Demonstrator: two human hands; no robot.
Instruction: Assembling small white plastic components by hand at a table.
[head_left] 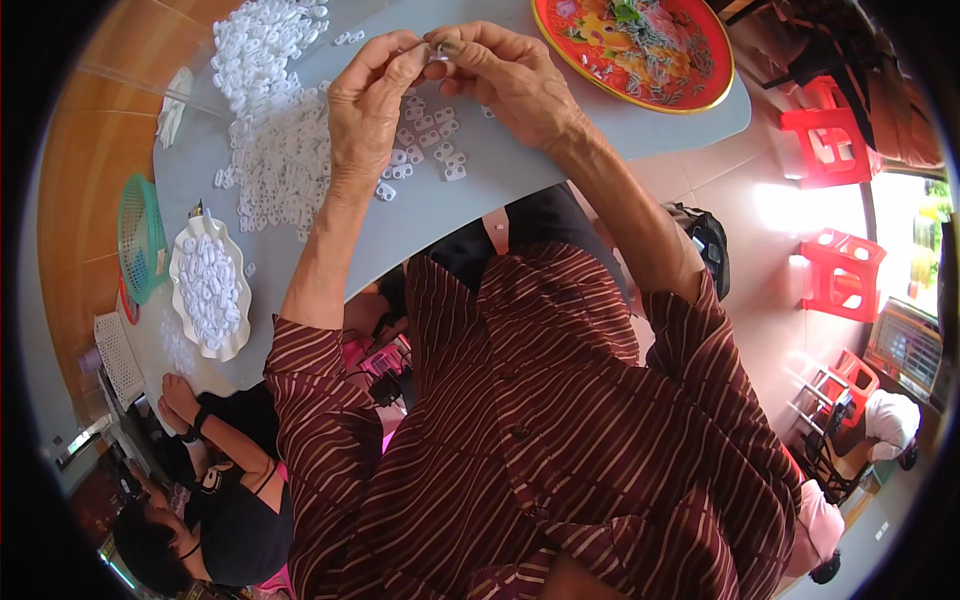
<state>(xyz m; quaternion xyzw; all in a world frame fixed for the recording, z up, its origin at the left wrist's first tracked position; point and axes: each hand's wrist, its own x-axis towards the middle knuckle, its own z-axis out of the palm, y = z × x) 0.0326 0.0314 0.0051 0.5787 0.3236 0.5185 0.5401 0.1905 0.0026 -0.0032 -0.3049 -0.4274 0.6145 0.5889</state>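
Observation:
Above the table's far middle, my left hand (372,105) and my right hand (517,88) meet at the fingertips. Between them they pinch a small white plastic piece (438,54), mostly covered by the fingers. Several loose white plastic pieces (428,130) with holes lie on the table just below my hands. A large heap of like pieces (270,130) spreads to the left of my left hand. Right of my right hand is a round red tray (724,70) with a gold rim and flower print, bearing many small grey metal parts (650,50).
The grey table (560,25) curves around in front of me. At left stand a white scalloped dish (240,335) of white pieces and a green basket (140,240). Another person (230,480) sits at lower left. Red stools (838,270) stand on the floor at right.

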